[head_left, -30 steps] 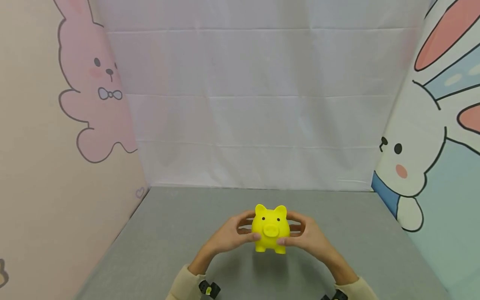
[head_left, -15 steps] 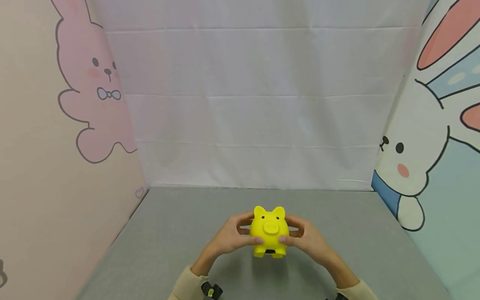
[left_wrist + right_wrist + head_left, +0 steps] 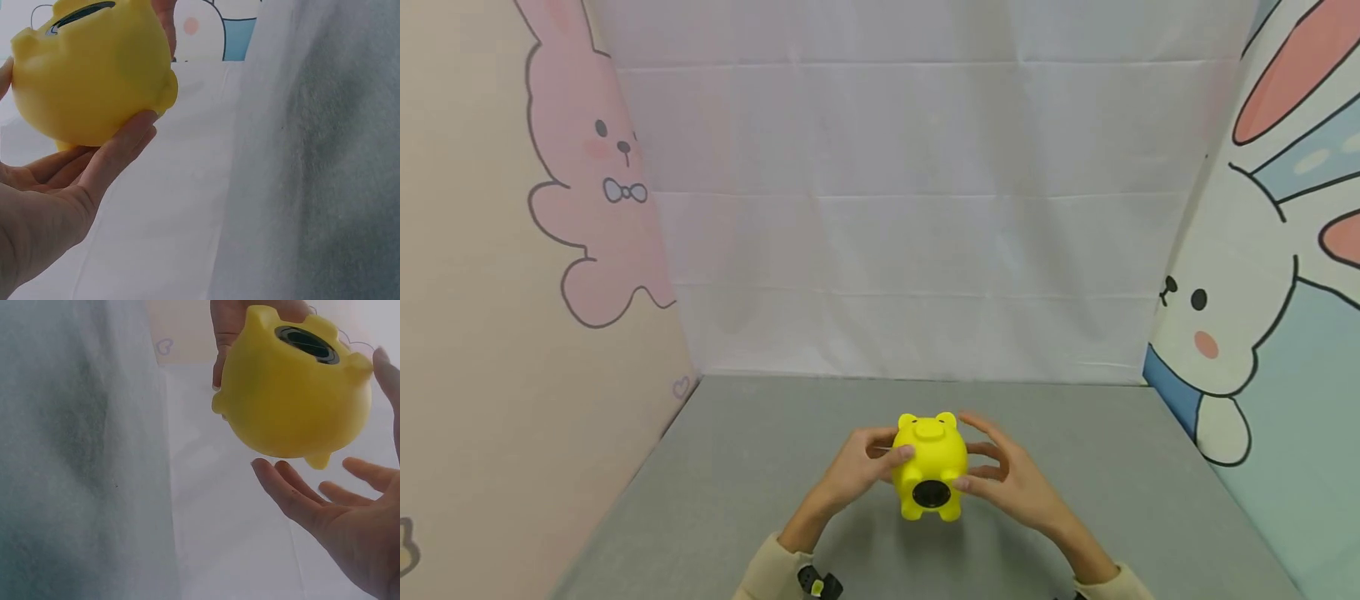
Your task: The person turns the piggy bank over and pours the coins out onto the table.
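A yellow piggy bank [image 3: 942, 454] is held up over the grey table, tipped back so its underside faces me. A round black plug [image 3: 931, 493] shows between its feet. My left hand [image 3: 854, 468] grips the bank's left side, thumb on the front and fingers behind, as the left wrist view shows along its body [image 3: 94, 87]. On the other side is my right hand [image 3: 1021, 483], its thumb tip at a foot. In the right wrist view, that hand's fingers [image 3: 300, 503] are spread and stand apart from the bank's body [image 3: 294, 403].
The grey table [image 3: 760, 433] extends around the hands. A creased white cloth [image 3: 880, 217] hangs behind it. Walls on both sides carry cartoon rabbits, a pink rabbit [image 3: 580, 208] at left and a white rabbit [image 3: 1232, 317] at right.
The piggy bank has tipped back, its snout rising and the black plug coming into view. It has shifted slightly left. My right fingers have come off its side.
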